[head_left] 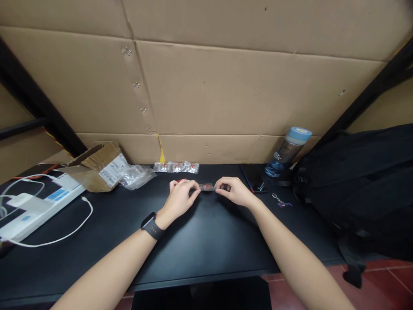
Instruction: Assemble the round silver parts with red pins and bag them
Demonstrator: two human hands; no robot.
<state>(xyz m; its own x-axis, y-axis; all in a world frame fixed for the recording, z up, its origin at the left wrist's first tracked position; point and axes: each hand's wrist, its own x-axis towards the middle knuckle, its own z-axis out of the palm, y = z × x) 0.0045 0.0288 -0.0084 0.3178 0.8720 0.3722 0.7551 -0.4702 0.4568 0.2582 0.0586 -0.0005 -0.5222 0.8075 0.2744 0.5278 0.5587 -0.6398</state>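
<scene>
Between my two hands, just over the black table, is a small clear plastic packet (pixel 207 187) with a red mark inside. My left hand (pixel 181 197), with a dark watch on its wrist, pinches the packet's left end between thumb and finger. At the right end, my right hand (pixel 235 191) pinches the other edge. A bit of something red (pixel 181 181) shows behind my left fingers; most of it is hidden. Beyond my hands, a row of silvery clear packets (pixel 176 167) with red marks lies along the cardboard wall.
To the left are an opened cardboard box (pixel 97 165), crumpled plastic bags (pixel 137 176) and a white power strip (pixel 41 211) with cables. A water bottle (pixel 287 153), phone (pixel 254 178), keychain (pixel 282 201) and black backpack (pixel 358 185) occupy the right. The cardboard wall (pixel 209 94) closes the back.
</scene>
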